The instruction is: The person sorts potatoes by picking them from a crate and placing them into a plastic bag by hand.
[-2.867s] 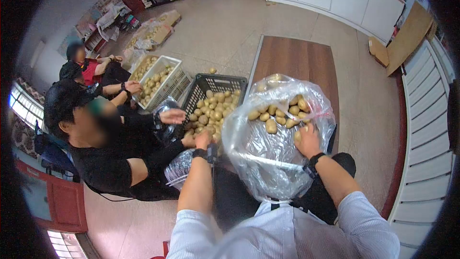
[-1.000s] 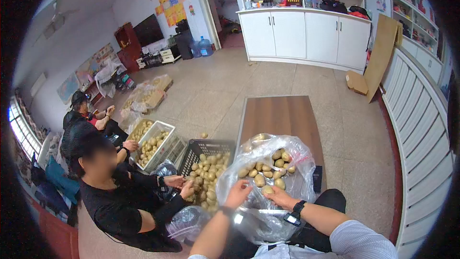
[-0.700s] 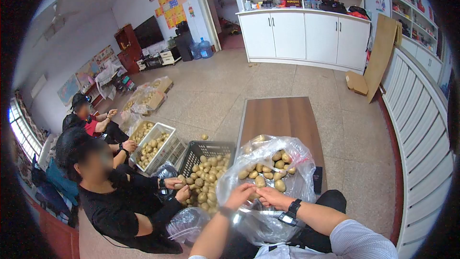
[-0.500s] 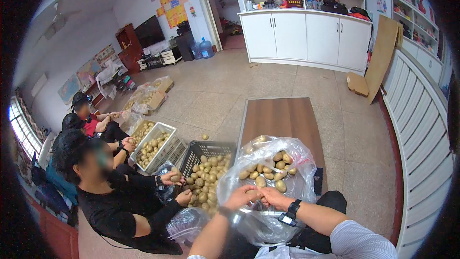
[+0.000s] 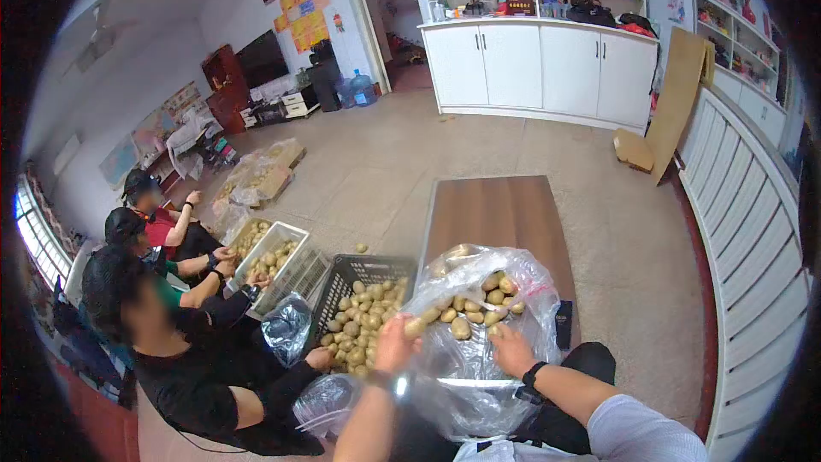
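hands (image 5: 513, 352) by potatoes (image 5: 462, 328); brown tabletop (image 5: 500, 214), tiled floor (image 5: 368, 180)

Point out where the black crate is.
In the head view, the black crate stands left of center, between the white crate and the clear bag at the table.

Lighting: moderately bright, diffuse indoor daylight; white glare at the window (image 5: 41, 227), far left of the left grip (image 5: 400, 344). Shadows: soft. Highlights: wristband (image 5: 400, 387) just behind the left grip; clear bag (image 5: 479, 372) between both grips. Focus: left grip slightly blurred; floor (image 5: 376, 180) beyond, smeared. Distortion: railing (image 5: 748, 205) right of the right grip (image 5: 511, 351), bowed; corners black.
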The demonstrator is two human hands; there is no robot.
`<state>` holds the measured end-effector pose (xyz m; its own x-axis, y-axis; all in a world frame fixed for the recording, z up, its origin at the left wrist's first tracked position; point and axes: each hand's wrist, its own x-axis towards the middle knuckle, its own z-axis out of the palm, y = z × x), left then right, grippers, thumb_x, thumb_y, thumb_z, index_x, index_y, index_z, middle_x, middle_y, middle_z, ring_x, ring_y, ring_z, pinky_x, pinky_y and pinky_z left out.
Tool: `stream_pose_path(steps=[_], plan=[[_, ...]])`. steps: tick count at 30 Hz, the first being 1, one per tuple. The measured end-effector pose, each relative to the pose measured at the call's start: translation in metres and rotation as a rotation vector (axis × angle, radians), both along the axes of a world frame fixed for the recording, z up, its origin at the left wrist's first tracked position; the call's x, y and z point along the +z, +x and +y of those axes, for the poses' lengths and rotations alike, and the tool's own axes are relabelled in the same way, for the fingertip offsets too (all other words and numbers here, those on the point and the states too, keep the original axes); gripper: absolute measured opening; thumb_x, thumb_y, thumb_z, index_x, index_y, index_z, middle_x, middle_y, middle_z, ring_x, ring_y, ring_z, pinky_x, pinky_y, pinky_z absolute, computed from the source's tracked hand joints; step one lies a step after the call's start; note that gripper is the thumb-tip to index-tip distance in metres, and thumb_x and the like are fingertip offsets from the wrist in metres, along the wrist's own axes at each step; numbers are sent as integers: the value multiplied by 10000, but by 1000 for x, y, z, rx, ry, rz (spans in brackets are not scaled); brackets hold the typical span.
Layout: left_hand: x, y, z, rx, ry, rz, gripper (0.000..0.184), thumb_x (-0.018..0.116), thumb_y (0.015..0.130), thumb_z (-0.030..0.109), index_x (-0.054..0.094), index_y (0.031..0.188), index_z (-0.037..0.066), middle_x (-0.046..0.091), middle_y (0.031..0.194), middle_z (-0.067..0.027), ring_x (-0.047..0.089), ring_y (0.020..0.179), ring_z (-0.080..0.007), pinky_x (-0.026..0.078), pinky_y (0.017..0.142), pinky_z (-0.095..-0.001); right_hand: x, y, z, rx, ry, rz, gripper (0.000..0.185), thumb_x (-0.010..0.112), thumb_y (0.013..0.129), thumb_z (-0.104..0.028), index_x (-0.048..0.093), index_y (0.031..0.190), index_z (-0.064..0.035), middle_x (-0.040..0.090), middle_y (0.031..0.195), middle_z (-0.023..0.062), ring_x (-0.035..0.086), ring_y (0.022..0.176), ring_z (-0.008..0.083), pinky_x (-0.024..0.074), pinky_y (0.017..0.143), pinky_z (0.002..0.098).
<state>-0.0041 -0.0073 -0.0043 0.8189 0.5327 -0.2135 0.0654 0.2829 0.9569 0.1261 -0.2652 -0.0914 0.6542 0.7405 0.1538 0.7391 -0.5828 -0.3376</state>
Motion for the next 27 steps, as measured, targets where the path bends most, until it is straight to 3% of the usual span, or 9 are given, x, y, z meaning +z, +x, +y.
stream_pose_path(steps=[3,4,7,9,13,18,20,22,27], plan=[[-31,-3,25,72,-215,-78,338,456,976,343,531,1137,55,618,890,-118,605,670,-166,500,542,-289,-10,-2,-2,4,-28,-16,371,625,753,-135,575,1119,-109,507,1202,167,542,1025,364,465,856,466],[-59,0,42,163,155,-69,336,460,975,347,531,1132,58,623,895,-110,613,675,-179,498,544,-296,-11,4,1,18,-21,-68,369,626,745,-131,574,1110,-113,511,1179,163,547,1013,358,477,833,466],[-72,-6,64,257,484,26,380,492,954,419,519,1144,91,611,958,-85,591,704,-217,495,587,-337,-1,4,2,22,-54,-24,367,626,736,-126,570,1098,-113,515,1143,156,553,990,356,489,804,462],[-42,-11,56,510,-486,-268,457,504,932,490,497,1178,105,573,1030,-79,542,744,-246,496,647,-384,3,3,2,44,17,-87,265,511,795,-100,560,1054,-80,528,1068,166,571,893,356,499,719,481],[-39,-22,70,634,-572,-236,482,478,939,505,474,1207,104,525,1106,-86,503,831,-271,492,690,-406,-6,5,4,26,22,-84,278,503,816,-101,548,1088,-67,528,1152,170,576,964,365,497,797,473],[-102,-40,105,754,-501,-245,552,547,889,506,475,1207,61,554,1097,-139,557,834,-309,499,710,-452,-11,6,5,33,-13,-78,301,506,822,-105,533,1120,-69,530,1196,177,576,1020,361,490,841,459],[-127,-65,122,347,1110,700,651,643,792,523,497,1193,31,612,1015,-198,612,872,-364,503,746,-458,-10,7,5,61,-77,-56,284,511,821,-109,535,1101,-69,534,1176,179,595,967,359,497,821,460],[-161,-73,148,282,1168,738,666,669,749,532,530,1152,20,630,969,-220,622,880,-386,504,756,-454,-7,4,2,65,-67,-57,273,515,821,-114,534,1089,-69,535,1162,177,602,938,362,499,807,464],[-158,-74,154,144,1251,866,621,693,683,567,637,984,27,670,921,-225,645,884,-396,513,760,-441,-8,0,-2,81,-54,-68,251,525,814,-121,535,1061,-78,537,1126,169,615,863,368,504,766,476]])
